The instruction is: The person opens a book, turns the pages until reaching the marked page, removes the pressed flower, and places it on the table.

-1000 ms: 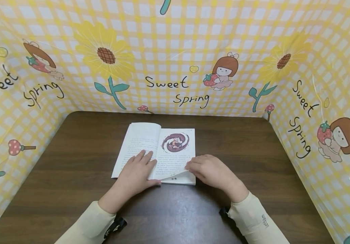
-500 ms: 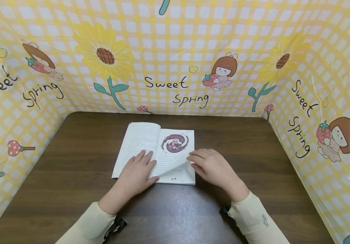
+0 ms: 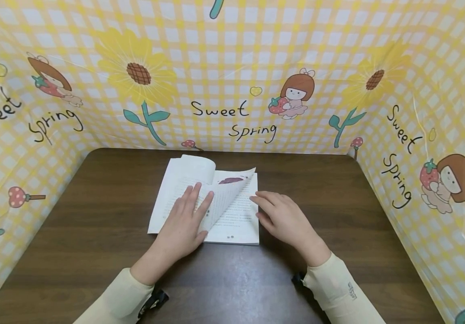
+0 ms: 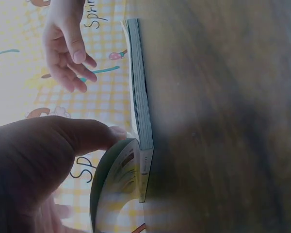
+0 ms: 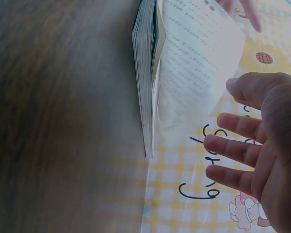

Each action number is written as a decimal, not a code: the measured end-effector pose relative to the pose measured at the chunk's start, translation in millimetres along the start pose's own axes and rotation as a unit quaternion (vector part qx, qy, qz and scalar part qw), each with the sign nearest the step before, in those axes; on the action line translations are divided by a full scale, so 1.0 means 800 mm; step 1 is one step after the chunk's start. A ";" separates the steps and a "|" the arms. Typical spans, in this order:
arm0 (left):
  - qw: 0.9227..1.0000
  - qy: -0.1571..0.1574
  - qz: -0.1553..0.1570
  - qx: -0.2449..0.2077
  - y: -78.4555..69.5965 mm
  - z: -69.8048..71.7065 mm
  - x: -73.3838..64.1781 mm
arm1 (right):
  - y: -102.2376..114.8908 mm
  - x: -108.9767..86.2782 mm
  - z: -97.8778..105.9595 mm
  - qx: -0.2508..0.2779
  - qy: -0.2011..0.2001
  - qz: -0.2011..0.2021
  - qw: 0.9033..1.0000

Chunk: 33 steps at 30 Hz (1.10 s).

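Note:
An open paperback book [image 3: 236,227] lies on the dark wooden table, one page [image 3: 224,193] lifted and curling leftward across the spine. My left hand [image 3: 180,225] rests on the left half with fingers spread, index finger over the curling page. From the left wrist view, its thumb [image 4: 94,136] lies on top by the spine, where the left half [image 4: 109,170] arches up. Beside the book's right edge is my right hand [image 3: 287,220], fingers loosely extended and holding nothing. The right wrist view shows a gap between these fingers [image 5: 233,150] and the raised page [image 5: 203,63].
Brown wooden table [image 3: 107,198] surrounds the book. A yellow checked cloth [image 3: 224,54] printed with flowers and cartoon figures hangs along the back and both sides. Pale sleeves [image 3: 337,288] cover both forearms, with black straps at the wrists.
The page's lower right corner has risen and swung left, baring the printed page under it. My right fingers have let go of it; my left fingers have lifted slightly and spread over it.

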State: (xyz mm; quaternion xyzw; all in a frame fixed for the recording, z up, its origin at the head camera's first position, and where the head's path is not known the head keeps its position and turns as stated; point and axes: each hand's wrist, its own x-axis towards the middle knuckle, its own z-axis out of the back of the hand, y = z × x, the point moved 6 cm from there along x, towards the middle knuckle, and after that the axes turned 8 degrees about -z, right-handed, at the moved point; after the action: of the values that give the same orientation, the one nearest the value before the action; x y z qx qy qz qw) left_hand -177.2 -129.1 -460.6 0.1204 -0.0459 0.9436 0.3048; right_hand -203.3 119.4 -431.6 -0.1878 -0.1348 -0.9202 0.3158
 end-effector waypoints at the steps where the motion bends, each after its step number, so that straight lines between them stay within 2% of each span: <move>1: 1.000 -0.003 -0.003 0.010 0.000 0.000 0.000 | 0.000 0.000 -0.001 0.000 0.000 0.001 1.000; 7: 0.997 -0.016 -0.015 0.071 0.001 0.002 0.000 | -0.001 0.000 -0.006 0.001 0.014 0.004 1.000; 12: 0.996 -0.005 -0.001 0.090 0.003 0.001 -0.001 | -0.001 -0.001 -0.011 0.000 0.041 0.000 0.999; 15: 0.996 0.007 -0.015 0.088 0.001 0.000 0.000 | -0.001 -0.002 -0.014 -0.001 0.059 -0.004 0.998; 19: 0.994 0.019 -0.071 0.086 -0.007 -0.004 0.000 | 0.000 -0.003 -0.019 0.003 0.077 -0.006 0.997; 22: 0.991 0.023 -0.100 0.085 -0.011 -0.006 0.000 | 0.000 -0.004 -0.021 0.002 0.085 -0.008 0.996; 27: 0.991 0.032 -0.108 0.070 -0.012 -0.008 -0.001 | 0.001 -0.004 -0.023 0.002 0.099 -0.010 0.995; 33: 0.992 0.061 -0.107 0.040 -0.010 -0.013 -0.004 | 0.005 -0.006 -0.026 0.009 0.110 0.001 0.994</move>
State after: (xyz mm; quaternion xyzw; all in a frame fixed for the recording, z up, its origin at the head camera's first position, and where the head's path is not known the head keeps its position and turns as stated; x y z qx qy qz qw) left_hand -172.0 -122.5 -471.4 0.0788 0.0241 0.9124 0.4009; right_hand -202.8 111.3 -451.6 -0.0828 -0.1074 -0.9336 0.3317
